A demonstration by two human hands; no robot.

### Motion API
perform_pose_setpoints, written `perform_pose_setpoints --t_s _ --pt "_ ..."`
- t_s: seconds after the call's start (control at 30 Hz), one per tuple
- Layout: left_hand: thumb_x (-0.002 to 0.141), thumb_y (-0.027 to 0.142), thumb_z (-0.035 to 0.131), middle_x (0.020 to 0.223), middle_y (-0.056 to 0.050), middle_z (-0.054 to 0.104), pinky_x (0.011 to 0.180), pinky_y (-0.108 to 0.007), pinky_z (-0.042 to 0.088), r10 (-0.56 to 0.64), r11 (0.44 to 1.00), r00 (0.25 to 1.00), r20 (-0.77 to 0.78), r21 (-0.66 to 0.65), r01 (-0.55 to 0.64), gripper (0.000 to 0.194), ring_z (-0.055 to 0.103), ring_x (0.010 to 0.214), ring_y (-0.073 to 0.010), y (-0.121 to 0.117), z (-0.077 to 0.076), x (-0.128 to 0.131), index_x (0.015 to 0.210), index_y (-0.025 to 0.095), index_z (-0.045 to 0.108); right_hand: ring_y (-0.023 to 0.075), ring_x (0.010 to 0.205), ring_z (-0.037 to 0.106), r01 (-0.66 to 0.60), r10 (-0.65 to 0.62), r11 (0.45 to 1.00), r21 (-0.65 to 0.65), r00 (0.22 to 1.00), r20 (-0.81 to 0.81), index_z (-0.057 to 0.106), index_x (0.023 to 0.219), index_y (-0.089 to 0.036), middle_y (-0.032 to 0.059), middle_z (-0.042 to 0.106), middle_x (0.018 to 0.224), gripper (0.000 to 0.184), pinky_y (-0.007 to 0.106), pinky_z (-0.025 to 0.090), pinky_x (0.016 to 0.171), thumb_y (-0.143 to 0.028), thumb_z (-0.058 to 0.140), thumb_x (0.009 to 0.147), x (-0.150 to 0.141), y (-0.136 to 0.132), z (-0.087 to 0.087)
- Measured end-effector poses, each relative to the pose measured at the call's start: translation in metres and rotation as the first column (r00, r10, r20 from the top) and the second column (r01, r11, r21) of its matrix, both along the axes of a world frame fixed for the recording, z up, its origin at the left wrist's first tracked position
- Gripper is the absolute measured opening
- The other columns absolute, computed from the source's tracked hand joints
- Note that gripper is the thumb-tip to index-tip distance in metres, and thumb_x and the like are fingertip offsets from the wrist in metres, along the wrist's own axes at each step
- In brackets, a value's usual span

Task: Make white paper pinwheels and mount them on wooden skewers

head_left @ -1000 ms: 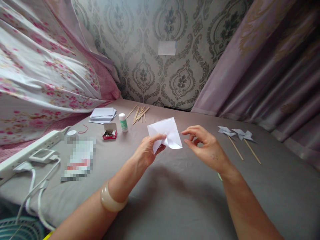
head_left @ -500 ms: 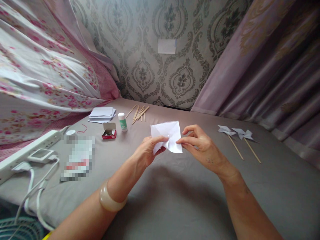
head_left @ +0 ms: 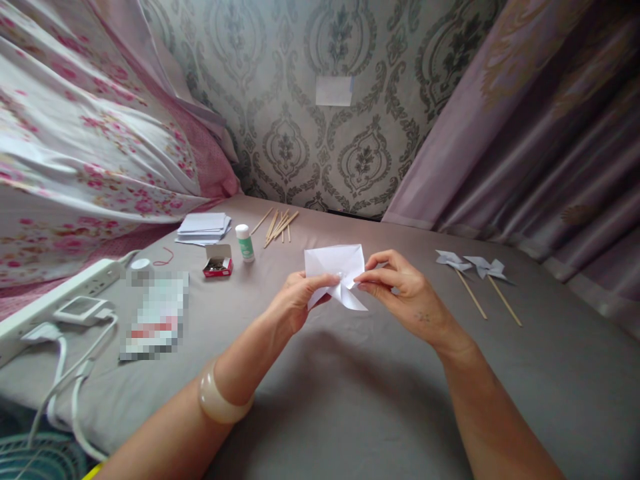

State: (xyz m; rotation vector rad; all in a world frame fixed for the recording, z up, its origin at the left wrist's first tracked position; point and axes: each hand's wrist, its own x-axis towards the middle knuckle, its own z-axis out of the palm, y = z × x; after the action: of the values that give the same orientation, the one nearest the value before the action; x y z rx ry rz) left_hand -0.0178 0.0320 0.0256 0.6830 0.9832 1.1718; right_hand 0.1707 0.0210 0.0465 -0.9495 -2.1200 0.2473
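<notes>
A white paper pinwheel (head_left: 336, 261), partly folded, is held above the grey sheet in the middle of the view. My left hand (head_left: 299, 297) grips it from the left, thumb pressed on its centre and fingers beneath. One blade curls in under that thumb, and a pointed flap sticks out at the lower right. My right hand (head_left: 400, 287) pinches the paper's right edge between thumb and forefinger. Two finished paper pinwheels (head_left: 493, 268) on wooden sticks lie to the right.
Beyond my left hand stand a glue stick (head_left: 245, 243) and an open red box (head_left: 217, 261) of small metal pieces. Behind them lie a paper stack (head_left: 203, 228) and several wooden sticks (head_left: 280, 225). A power strip (head_left: 65, 303) with cables runs along the left, near a blurred packet (head_left: 157, 313).
My right fingers have shifted from the lower right flap to the right corner of the paper, bending it slightly inward. The lower flap now hangs free, and the paper has turned slightly.
</notes>
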Motion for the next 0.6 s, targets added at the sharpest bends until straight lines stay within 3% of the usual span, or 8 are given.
perform_pose_setpoints --t_s 0.13,0.37,0.6 --pt "0.048 0.019 0.081 0.081 -0.007 0.072 0.072 -0.029 0.048 -0.025 0.999 1.0 -0.004 0.02 0.025 0.026 0.062 0.072 -0.0177 0.0 0.0 0.001 0.073 0.014 0.074 0.0142 0.08 0.06 0.03 -0.03 0.999 0.011 0.999 -0.041 0.072 0.09 -0.022 0.0042 0.057 0.096 0.013 0.027 0.052 0.07 -0.028 0.06 0.089 -0.006 -0.003 0.0" --pt "0.049 0.02 0.08 0.08 -0.006 0.071 0.073 -0.03 0.047 -0.045 0.999 0.999 -0.027 0.018 0.046 0.027 0.062 0.074 -0.0188 -0.001 -0.002 0.001 0.074 0.015 0.073 0.0171 0.089 0.064 0.015 -0.016 0.998 0.055 1.0 0.025 0.071 0.098 -0.021 0.0056 0.063 0.098 0.017 0.029 0.052 0.079 -0.024 0.056 0.092 -0.012 -0.007 0.002" --pt "0.046 0.021 0.083 0.082 -0.009 0.071 0.076 -0.031 0.047 -0.059 0.997 0.998 0.006 0.04 0.058 0.034 0.061 0.071 -0.016 -0.002 -0.003 0.001 0.077 0.011 0.073 0.0151 0.081 0.064 0.08 -0.08 0.997 -0.015 0.997 -0.003 0.067 0.098 -0.02 0.0014 0.068 0.09 0.011 0.027 0.049 0.074 -0.019 0.062 0.088 -0.015 -0.01 0.002"
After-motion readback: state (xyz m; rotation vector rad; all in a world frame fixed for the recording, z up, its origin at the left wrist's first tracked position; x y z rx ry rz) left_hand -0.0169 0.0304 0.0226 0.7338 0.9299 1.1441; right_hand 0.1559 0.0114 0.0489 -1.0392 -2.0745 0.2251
